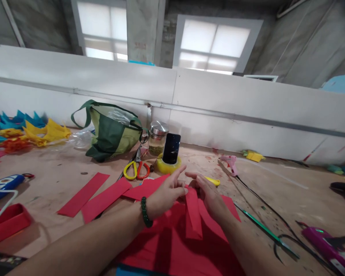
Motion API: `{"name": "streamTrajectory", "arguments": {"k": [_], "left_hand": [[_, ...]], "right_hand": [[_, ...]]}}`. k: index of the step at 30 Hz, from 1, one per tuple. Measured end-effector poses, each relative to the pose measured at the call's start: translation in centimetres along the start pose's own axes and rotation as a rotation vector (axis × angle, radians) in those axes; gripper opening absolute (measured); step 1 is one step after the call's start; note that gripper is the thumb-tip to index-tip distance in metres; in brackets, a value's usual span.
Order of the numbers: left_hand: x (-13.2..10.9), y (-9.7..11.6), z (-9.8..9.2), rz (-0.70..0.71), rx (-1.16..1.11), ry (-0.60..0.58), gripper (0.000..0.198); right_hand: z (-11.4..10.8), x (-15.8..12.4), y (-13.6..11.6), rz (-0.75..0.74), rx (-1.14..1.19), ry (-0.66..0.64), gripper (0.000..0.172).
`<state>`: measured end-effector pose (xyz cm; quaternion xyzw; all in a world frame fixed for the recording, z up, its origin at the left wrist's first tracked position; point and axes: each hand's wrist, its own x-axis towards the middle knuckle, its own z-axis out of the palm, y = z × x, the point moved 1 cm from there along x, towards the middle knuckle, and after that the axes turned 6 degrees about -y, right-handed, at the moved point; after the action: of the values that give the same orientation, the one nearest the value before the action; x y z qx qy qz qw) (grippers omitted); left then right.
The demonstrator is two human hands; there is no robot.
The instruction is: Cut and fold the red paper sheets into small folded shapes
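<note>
My left hand (167, 192), with a green bead bracelet on the wrist, and my right hand (207, 191) both pinch the top end of a folded red paper strip (193, 213). The strip hangs down toward me over a pile of red paper sheets (172, 245). The left index finger points outward while the other fingers close on the strip. Two flat red strips (94, 195) lie on the table to the left of my hands.
A phone (171, 148) leans on a yellow tape roll, beside a jar (157, 138), yellow-and-red scissors (136, 170) and a green bag (110, 130). A pink glue gun (230, 161) and cables lie right; long scissors (271, 235) and a purple tool (327, 245) near right. Coloured paper shapes (31, 132) at far left.
</note>
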<state>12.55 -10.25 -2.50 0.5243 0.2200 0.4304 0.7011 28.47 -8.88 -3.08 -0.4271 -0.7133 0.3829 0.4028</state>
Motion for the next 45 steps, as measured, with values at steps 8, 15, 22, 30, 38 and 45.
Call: {"name": "streamTrajectory", "arguments": {"k": [8, 15, 22, 30, 38, 45], "left_hand": [[-0.4, 0.2, -0.4, -0.139, -0.200, -0.383, 0.048], [-0.8, 2.3, -2.2, -0.296, -0.026, -0.739, 0.047], [-0.8, 2.5, -2.2, -0.358, -0.030, -0.771, 0.055], [-0.7, 2.1, -2.4, -0.315, -0.103, -0.767, 0.057], [0.1, 1.7, -3.5, -0.154, -0.121, -0.542, 0.081], [1.2, 0.7, -3.9, 0.041, 0.001, -0.246, 0.100]], "right_hand": [[-0.4, 10.9, 0.9, 0.163, -0.426, 0.262, 0.084], [7.2, 16.3, 1.9, 0.395, -0.568, 0.528, 0.066], [8.6, 17.2, 2.7, 0.516, -0.570, 0.624, 0.035], [8.9, 16.8, 2.2, 0.468, -0.492, 0.649, 0.035], [3.1, 14.7, 0.4, 0.209, -0.215, 0.619, 0.032], [-3.2, 5.4, -3.0, 0.225, -0.069, 0.073, 0.055]]}}
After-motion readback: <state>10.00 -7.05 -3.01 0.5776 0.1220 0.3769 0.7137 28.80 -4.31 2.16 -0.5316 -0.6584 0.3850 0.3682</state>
